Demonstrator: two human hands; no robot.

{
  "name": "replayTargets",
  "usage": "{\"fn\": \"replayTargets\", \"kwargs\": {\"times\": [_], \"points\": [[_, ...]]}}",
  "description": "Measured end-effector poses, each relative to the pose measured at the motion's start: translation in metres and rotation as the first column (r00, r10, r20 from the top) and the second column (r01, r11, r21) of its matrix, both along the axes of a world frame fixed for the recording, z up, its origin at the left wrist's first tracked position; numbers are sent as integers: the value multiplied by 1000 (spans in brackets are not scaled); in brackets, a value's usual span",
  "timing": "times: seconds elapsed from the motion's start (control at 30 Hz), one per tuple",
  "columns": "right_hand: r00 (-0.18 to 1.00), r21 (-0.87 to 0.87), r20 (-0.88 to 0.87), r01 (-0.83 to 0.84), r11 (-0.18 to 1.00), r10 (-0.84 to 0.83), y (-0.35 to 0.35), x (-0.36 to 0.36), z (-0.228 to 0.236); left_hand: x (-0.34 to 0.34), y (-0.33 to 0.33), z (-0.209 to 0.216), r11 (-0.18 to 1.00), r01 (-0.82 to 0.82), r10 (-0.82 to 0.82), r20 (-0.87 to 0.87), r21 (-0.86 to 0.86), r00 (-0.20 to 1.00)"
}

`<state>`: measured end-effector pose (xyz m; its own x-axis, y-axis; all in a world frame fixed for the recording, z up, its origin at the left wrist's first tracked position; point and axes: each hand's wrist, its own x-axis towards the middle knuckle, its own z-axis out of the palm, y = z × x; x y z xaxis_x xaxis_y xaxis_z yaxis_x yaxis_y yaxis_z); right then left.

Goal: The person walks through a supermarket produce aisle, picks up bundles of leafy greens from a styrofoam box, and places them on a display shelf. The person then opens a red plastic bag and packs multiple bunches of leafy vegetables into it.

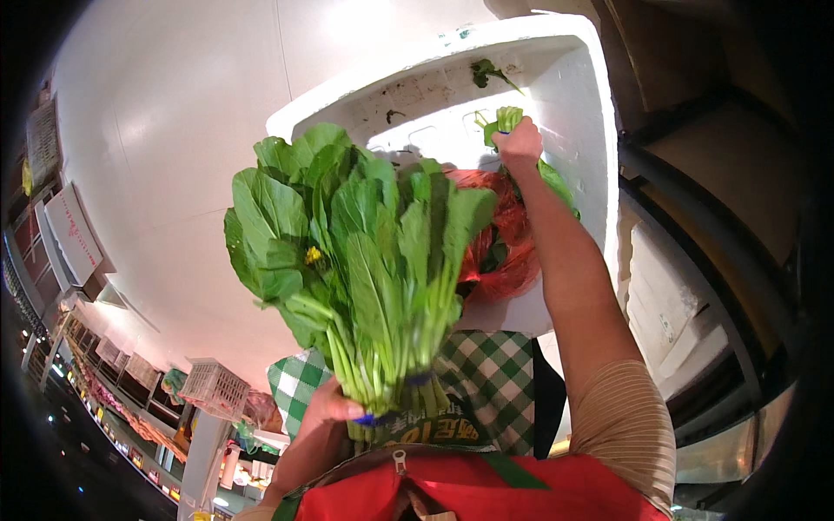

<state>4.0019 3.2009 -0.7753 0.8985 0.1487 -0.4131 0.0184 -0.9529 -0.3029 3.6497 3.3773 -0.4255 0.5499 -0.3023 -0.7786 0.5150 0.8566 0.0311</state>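
Note:
Close to my body, my left hand (326,412) is closed round the stem ends of leafy greens (365,234). Their long pale stems are bound with blue ties, their broad leaves fan out away from me, and a small yellow flower (313,254) shows among them. My right hand (519,143) reaches into a white foam box (599,78) and grips another bunch of greens (509,117) by its cut stems. Under my right forearm, beside that bunch, lies a red plastic bag (512,252) with dark green leaves in it.
Loose leaf scraps (486,73) lie in the far part of the box. Dark metal rails (695,191) run along the right, next to stacked white foam pieces (656,295). To the left stand a plastic crate (215,388) and shelves of goods. A green checked apron (499,369) covers my lap.

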Motion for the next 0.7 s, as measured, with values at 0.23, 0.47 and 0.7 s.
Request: {"fn": "replayTargets", "kwargs": {"times": [0.23,0.47,0.7], "points": [[814,795,-568,580,176,-119,-28,-15,217,2,-24,-13,937,-347,349,-35,51,937],[924,918,9,-159,364,382,1,-111,439,46,-31,26,892,-451,451,25,11,892],[604,871,-108,-325,368,790,-99,-135,617,69,-97,165,915,-400,364,310,59,878]]}}
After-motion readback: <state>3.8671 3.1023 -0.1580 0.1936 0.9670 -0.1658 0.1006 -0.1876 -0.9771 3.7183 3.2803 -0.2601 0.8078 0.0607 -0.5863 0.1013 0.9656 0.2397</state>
